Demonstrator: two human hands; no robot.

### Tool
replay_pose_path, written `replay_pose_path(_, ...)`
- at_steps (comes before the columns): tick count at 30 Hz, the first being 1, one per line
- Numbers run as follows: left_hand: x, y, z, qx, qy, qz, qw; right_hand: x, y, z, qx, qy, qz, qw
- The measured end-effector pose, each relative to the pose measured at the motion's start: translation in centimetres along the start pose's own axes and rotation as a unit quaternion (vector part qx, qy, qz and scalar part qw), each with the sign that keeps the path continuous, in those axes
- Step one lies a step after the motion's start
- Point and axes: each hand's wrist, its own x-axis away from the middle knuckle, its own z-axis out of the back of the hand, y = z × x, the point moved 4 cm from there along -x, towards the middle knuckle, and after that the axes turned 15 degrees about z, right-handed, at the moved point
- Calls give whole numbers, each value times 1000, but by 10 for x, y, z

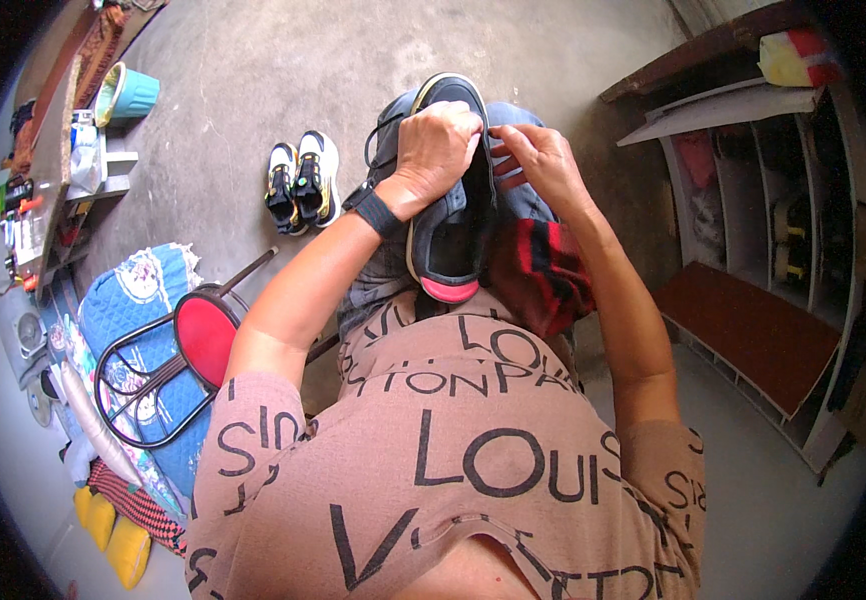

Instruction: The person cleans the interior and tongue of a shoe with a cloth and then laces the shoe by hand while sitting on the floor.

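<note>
A dark sneaker [433,217] with a pale sole edge and a pink-red heel lies on my lap, its toe pointing away from me. My left hand [439,142] is closed over the lacing area of the sneaker; whatever its fingers enclose is hidden. A thin dark shoelace loop [374,142] sticks out on the left side. On the right, my right hand [542,161] has thumb and forefinger close together at the shoe's edge, the other fingers loosely curled. Whether they pinch a lace is unclear. Under the sneaker are my blue jeans [515,115] and a red-and-black cloth [553,270].
A pair of white-and-black sneakers [302,180] stands on the concrete floor [230,60]. To the left are a red-seated metal chair [208,337], a blue quilted cloth [118,300], a turquoise bucket [134,94] and a cluttered table [54,150]. A compartment cabinet [748,150] stands right.
</note>
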Motion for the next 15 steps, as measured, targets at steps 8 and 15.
replay_pose_path(8,3,-2,6,31,9,8,999,-14,-14,0,285,-9,307,908)
replay_pose_path(15,70,27,61,22,-91,54,994,-6,-8,9,230,0,237,944)
